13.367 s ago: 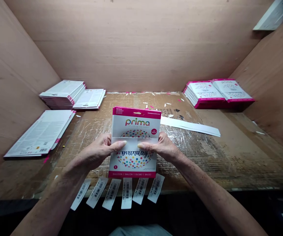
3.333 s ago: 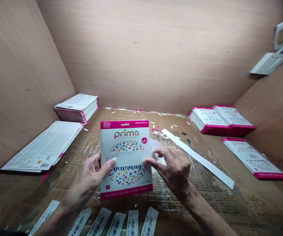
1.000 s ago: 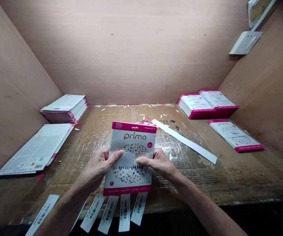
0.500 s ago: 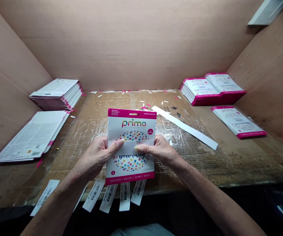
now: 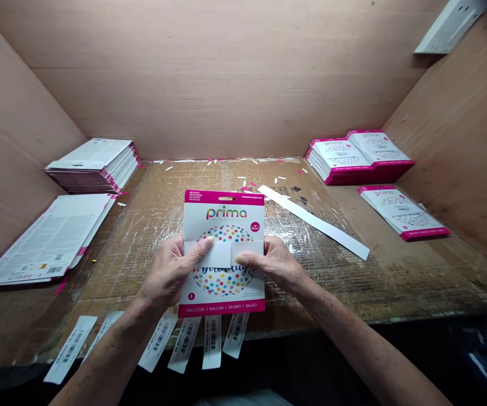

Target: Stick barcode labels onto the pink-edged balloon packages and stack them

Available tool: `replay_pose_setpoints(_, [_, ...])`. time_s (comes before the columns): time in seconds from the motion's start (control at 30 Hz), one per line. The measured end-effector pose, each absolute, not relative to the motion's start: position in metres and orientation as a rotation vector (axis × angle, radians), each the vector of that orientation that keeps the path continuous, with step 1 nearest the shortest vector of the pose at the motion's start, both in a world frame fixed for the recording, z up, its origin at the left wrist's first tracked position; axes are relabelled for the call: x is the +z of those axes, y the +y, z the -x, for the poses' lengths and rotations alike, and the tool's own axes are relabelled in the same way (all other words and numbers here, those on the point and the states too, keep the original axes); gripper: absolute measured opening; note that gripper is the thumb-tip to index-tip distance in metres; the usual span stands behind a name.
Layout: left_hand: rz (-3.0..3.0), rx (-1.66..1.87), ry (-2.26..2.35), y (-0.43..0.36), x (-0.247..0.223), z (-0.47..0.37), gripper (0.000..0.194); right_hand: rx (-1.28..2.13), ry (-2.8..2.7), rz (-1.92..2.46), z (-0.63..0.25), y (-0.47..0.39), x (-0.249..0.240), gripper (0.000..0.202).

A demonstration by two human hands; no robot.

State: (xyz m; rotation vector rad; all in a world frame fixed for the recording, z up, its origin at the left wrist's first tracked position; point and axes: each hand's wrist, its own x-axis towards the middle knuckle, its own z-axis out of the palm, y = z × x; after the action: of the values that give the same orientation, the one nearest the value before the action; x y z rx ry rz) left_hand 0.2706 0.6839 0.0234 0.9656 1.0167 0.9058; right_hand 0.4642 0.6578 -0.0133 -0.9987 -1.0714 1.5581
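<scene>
Between my hands is a balloon packet [image 5: 223, 287], white and pink with a dotted balloon printed on its front. A white paper band [image 5: 218, 256] crosses its middle, and a vertical edge shows where the band's two parts meet or overlap. My left hand [image 5: 176, 265] grips the packet's left side, its thumb pressed on the band. On the right side my right hand [image 5: 277, 260] holds it too, thumb on the band near that edge. The fingers of both hands are hidden behind the packet. Below it, several barcode labels [image 5: 213, 341] hang over the table's front edge.
A long white paper strip [image 5: 315, 223] lies on the cardboard-covered table [image 5: 142, 237]. Packet stacks stand at back left [image 5: 93, 163] and back right [image 5: 353, 158]. More packets lie at left [image 5: 36, 239] and right [image 5: 404, 211]. Wooden walls enclose the back and sides.
The band's vertical edge now shows near the right thumb, where the band looked unbroken before. The thumbs have moved only slightly, and the whole view has shifted a little.
</scene>
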Motion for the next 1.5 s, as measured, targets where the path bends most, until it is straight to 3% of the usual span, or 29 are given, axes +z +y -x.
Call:
replay_pose_setpoints(0.2, [-0.983, 1.111, 1.11, 0.685, 0.04, -0.255, 0.039, 1.159, -1.72, 1.237, -0.493, 0.642, -0.02, 0.038])
replay_pose_setpoints(0.4, [-1.011, 1.188, 1.152, 0.685, 0.042, -0.246, 0.043, 0.906, -2.111, 1.316, -0.474, 0.603, -0.026, 0.017])
replay_pose_setpoints(0.6, [-1.037, 1.16, 1.092, 0.684, 0.026, -0.253, 0.035, 1.366, -1.45, 1.106, -0.475, 0.6, 0.017, 0.021])
replay_pose_setpoints(0.77, [-1.109, 1.141, 1.104, 0.683, 0.023, -0.267, 0.04, 1.175, -1.053, 1.09, -0.453, 0.628, 0.022, 0.029])
replay_pose_setpoints(1.5, [-1.411, 1.157, 1.299, 0.696, 0.007, -0.259, 0.032, 0.986, -1.008, 1.266, -0.43, 0.67, -0.015, 0.035])
